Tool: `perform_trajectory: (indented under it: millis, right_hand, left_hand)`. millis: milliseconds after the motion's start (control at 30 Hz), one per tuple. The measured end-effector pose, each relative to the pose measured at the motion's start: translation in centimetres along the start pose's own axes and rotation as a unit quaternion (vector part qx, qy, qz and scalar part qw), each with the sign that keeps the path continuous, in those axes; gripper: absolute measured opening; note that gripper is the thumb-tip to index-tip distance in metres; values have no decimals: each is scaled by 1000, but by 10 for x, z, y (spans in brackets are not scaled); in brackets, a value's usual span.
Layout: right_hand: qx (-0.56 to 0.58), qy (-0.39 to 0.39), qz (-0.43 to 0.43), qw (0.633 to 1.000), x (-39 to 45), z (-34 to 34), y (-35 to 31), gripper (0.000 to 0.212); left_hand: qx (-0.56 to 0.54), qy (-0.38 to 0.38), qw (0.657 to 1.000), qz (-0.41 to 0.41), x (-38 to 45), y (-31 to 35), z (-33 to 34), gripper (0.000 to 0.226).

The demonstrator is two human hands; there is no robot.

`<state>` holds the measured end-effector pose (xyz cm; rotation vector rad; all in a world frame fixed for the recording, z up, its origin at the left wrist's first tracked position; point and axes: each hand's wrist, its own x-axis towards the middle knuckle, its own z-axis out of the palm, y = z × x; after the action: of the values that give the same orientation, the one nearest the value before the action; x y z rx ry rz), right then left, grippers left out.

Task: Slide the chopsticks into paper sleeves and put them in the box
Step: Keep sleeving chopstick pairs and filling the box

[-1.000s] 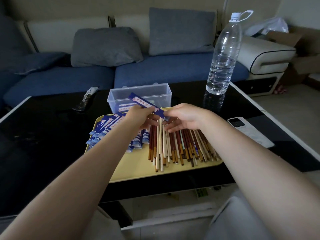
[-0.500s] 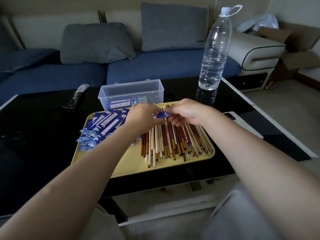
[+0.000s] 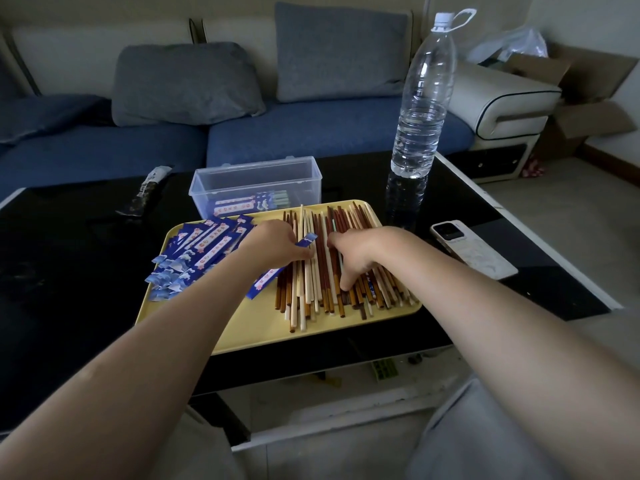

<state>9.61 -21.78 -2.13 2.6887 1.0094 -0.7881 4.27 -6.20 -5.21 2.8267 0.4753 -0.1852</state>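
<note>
Head view: left hand [image 3: 277, 244] grips a blue paper sleeve [image 3: 282, 268] over the loose chopsticks [image 3: 322, 271] on the yellow tray [image 3: 263, 327]. Right hand [image 3: 356, 252] rests on the pile, fingers curled down among the sticks; whether it holds one cannot be told. Spare sleeves [image 3: 197, 251] lie on the tray's left. Clear box [image 3: 256, 187] stands just behind the tray, water bottle [image 3: 420, 105] and phone [image 3: 472, 247] to the right.

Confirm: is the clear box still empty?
No, the clear box already holds blue sleeved packs at its bottom.
</note>
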Motion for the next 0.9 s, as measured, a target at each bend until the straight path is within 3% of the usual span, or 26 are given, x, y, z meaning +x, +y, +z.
perform_trajectory:
  millis: [333, 700, 900]
  right_hand:
    - [4, 34, 9, 999, -1, 3, -4, 49]
    - [14, 90, 10, 996, 8, 7, -13, 32]
    - [41, 57, 9, 997, 11, 3, -8, 47]
  left_hand:
    - [7, 3, 1000, 1, 3, -2, 3, 45]
    - [-8, 8, 1000, 2, 4, -4, 5, 46]
    - [-15, 9, 1000, 8, 5, -6, 5, 48]
